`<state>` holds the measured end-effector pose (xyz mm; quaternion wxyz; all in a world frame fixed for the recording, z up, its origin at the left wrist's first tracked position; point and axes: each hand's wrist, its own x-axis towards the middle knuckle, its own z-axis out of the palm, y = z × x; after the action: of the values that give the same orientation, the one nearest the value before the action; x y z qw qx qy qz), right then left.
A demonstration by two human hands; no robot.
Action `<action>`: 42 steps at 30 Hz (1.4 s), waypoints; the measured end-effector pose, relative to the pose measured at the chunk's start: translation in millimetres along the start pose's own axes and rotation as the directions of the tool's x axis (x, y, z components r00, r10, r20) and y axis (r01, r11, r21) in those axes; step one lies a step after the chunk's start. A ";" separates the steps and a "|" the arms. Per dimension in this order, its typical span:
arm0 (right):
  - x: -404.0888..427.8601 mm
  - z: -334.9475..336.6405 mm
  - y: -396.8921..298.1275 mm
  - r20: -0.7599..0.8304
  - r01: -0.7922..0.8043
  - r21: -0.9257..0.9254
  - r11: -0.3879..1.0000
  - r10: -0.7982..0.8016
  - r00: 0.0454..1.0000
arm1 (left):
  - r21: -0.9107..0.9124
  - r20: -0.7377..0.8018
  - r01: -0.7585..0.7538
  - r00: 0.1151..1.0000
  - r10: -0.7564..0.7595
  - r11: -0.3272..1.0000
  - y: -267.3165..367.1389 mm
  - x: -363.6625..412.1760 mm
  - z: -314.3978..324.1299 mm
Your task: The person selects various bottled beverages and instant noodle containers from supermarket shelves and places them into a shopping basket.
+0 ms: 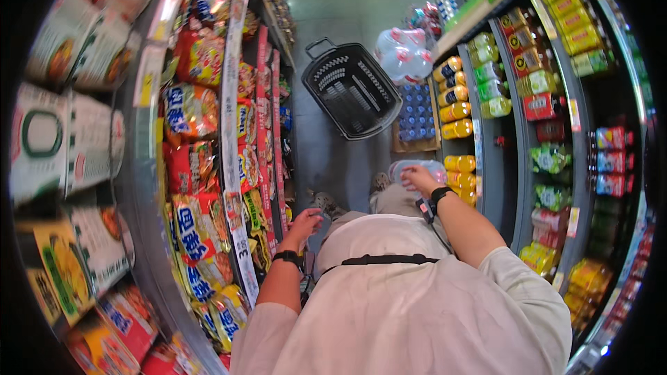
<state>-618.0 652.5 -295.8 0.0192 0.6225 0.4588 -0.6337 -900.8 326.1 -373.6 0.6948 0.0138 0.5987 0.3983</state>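
Note:
My left hand (pixel 306 223), with a black band on the wrist, hangs beside the snack shelf on the left. Its fingers are loosely bent and nothing shows in them. On the other side, my right hand (pixel 420 180) is held out in front of a shrink-wrapped bottle pack (pixel 433 167) low on the right, its fingers slightly curled and apart. Whether it touches the plastic cannot be told. A black plastic shopping basket (pixel 350 88) stands on the floor ahead of my feet, its handle folded to the far side. No goods are visible inside it.
Bagged instant noodles (pixel 192 112) fill the left shelves, with boxed or cup foods (pixel 47 135) nearer the rim. Bottled drinks (pixel 457 113) line the right shelves (pixel 521 99). Wrapped water bottles (pixel 404 54) and a tray of blue-capped bottles (pixel 417 114) narrow the grey aisle floor (pixel 333 5).

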 end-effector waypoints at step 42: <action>501.9 -100.2 -29.0 0.295 0.224 -0.941 0.254 0.294 0.909 | -0.121 -0.361 -0.010 0.932 -0.035 0.993 107.6 379.1 154.1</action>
<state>-670.5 1004.4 -664.8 0.5064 0.3395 0.7183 -0.3351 -841.5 686.1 -587.9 0.5746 -0.1057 0.6913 0.4252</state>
